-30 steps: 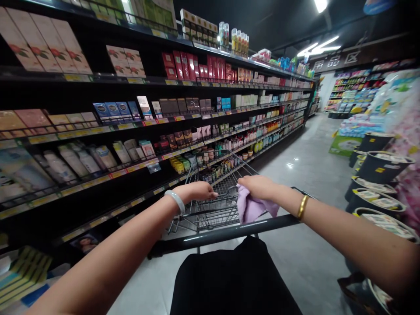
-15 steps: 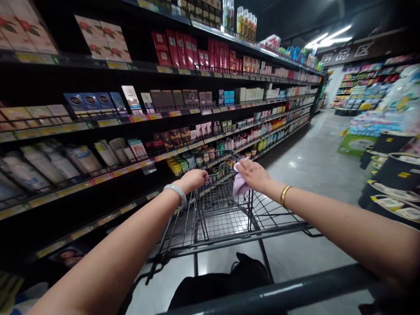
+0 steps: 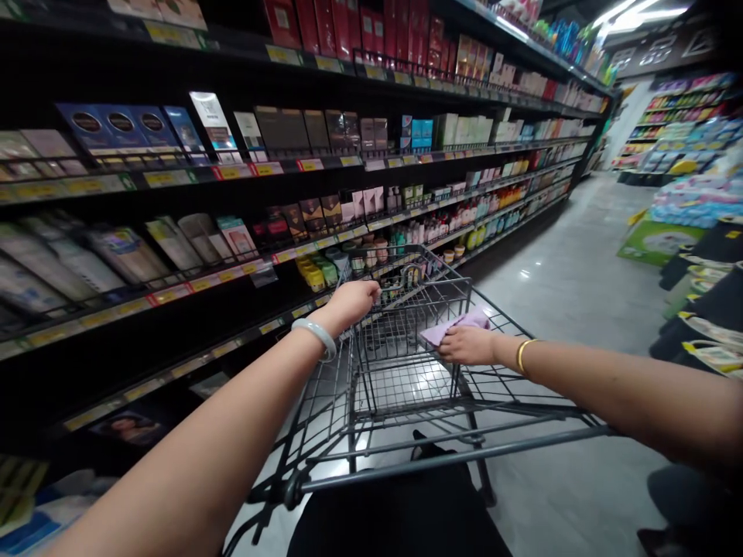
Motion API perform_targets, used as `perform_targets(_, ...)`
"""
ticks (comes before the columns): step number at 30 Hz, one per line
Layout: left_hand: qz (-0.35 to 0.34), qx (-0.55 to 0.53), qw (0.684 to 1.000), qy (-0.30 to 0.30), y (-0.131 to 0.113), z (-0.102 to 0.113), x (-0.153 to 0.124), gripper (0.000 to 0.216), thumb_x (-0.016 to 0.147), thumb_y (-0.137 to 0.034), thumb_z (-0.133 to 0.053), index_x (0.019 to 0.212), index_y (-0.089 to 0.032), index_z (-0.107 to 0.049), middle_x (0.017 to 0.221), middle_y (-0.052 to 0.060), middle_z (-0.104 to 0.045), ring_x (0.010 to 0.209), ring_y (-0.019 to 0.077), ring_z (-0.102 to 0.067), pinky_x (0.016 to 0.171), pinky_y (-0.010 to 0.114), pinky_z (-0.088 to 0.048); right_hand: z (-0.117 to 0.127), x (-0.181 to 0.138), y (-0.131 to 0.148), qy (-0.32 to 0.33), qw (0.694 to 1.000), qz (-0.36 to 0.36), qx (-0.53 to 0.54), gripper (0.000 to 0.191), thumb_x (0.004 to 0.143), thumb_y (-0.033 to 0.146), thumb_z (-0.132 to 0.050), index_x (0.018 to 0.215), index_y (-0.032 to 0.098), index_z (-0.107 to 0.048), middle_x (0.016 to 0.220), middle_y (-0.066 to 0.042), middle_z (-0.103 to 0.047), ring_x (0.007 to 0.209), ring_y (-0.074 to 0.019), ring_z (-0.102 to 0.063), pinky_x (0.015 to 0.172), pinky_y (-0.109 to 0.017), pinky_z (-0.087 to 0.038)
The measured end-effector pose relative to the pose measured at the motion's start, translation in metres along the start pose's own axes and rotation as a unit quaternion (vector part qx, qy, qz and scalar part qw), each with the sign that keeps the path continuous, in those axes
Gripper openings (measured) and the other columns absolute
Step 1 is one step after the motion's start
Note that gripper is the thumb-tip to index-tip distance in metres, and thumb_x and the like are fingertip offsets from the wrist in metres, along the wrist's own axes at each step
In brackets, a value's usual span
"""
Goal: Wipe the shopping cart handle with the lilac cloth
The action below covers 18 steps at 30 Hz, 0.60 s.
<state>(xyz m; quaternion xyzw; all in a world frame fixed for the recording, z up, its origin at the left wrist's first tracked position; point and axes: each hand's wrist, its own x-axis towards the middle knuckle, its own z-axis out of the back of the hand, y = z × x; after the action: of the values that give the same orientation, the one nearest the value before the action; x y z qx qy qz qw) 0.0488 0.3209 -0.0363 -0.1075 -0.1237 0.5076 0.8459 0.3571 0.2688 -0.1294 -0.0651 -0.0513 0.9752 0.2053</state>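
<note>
Both arms reach over a dark wire shopping cart [image 3: 400,387]. My left hand [image 3: 354,303], below a pale bangle [image 3: 316,339], is closed at the top left corner of the cart's inner wire frame. In my right hand [image 3: 467,346] is a light purple cloth [image 3: 456,328], which rests against the wires on the cart's right side. The fingers press down over the cloth's near edge, and part of it spreads out beyond them. A gold bangle [image 3: 522,356] circles the right wrist. Between me and the hands runs the cart's handle bar [image 3: 453,458].
Along the left stands a long store shelf [image 3: 214,174] with boxes, bottles and price tags. A grey floor aisle [image 3: 522,294] runs ahead on the right. Black bins [image 3: 700,309] and a green box [image 3: 659,238] line its right side. My dark-clothed legs [image 3: 395,510] are below the handle.
My right hand has moved nearer and lower along the cart's right side, and the cloth now spreads flatter. My left hand stays at its corner. The view has tilted downward.
</note>
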Motion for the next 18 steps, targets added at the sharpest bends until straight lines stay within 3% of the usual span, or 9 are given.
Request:
perform_targets(4,-0.003,-0.002,1.000,0.001,-0.006,0.002,-0.003,0.020,0.085,-0.024,-0.044,0.080,-0.020,-0.063,0.074,0.000,-0.066,0.068,0.0148,-0.053,0.064,0.026,-0.034,0.037,0.038,0.000,-0.071,0.996,0.009,-0.055,0.033,0.092,0.010,-0.041,0.113,0.020,-0.064,0.124,-0.006,-0.061,0.117,-0.0188,-0.048,0.108,-0.040,-0.030)
perform_targets(7,-0.002,-0.004,1.000,0.003,-0.008,0.003,-0.005,0.018,0.083,-0.023,-0.046,0.080,-0.020,-0.063,0.073,0.000,-0.066,0.068,0.0148,-0.052,0.063,0.025,-0.034,0.061,0.077,-0.001,-0.139,0.985,0.012,-0.101,0.035,0.095,0.013,-0.038,0.121,0.020,-0.059,0.127,-0.009,-0.059,0.118,-0.0211,-0.047,0.106,-0.045,-0.032)
perform_targets(9,-0.006,-0.004,1.000,-0.001,-0.008,0.003,-0.006,0.017,0.083,-0.023,-0.046,0.079,-0.021,-0.063,0.073,0.000,-0.065,0.067,0.0149,-0.052,0.062,0.026,-0.033,0.054,0.098,0.005,-0.163,0.979,0.028,-0.121,0.034,0.094,0.014,-0.042,0.121,0.022,-0.059,0.127,-0.008,-0.060,0.118,-0.0218,-0.049,0.106,-0.045,-0.033)
perform_targets(14,-0.018,-0.012,1.000,-0.013,-0.006,-0.001,-0.008,0.020,0.086,-0.025,-0.044,0.081,-0.022,-0.063,0.075,0.001,-0.066,0.067,0.0151,-0.053,0.061,0.026,-0.033,-0.008,0.123,0.035,-0.126,0.977,0.129,-0.117,0.028,0.094,0.016,-0.043,0.107,0.026,-0.066,0.117,-0.004,-0.066,0.117,-0.0175,-0.052,0.110,-0.036,-0.032)
perform_targets(16,-0.021,-0.012,1.000,-0.018,-0.005,-0.003,-0.008,0.020,0.087,-0.025,-0.044,0.082,-0.022,-0.064,0.076,0.001,-0.067,0.067,0.0153,-0.053,0.061,0.026,-0.033,-0.014,0.128,0.038,-0.124,0.974,0.147,-0.118,0.028,0.094,0.014,-0.042,0.105,0.024,-0.067,0.112,-0.004,-0.068,0.114,-0.0168,-0.053,0.109,-0.036,-0.033)
perform_targets(18,-0.018,-0.006,1.000,-0.021,-0.004,-0.003,-0.007,0.021,0.087,-0.027,-0.044,0.082,-0.022,-0.064,0.075,0.001,-0.067,0.067,0.0155,-0.053,0.060,0.027,-0.032,-0.001,0.137,0.033,-0.142,0.975,0.129,-0.117,0.030,0.094,0.012,-0.041,0.111,0.020,-0.065,0.113,-0.008,-0.067,0.117,-0.0188,-0.051,0.109,-0.041,-0.031)
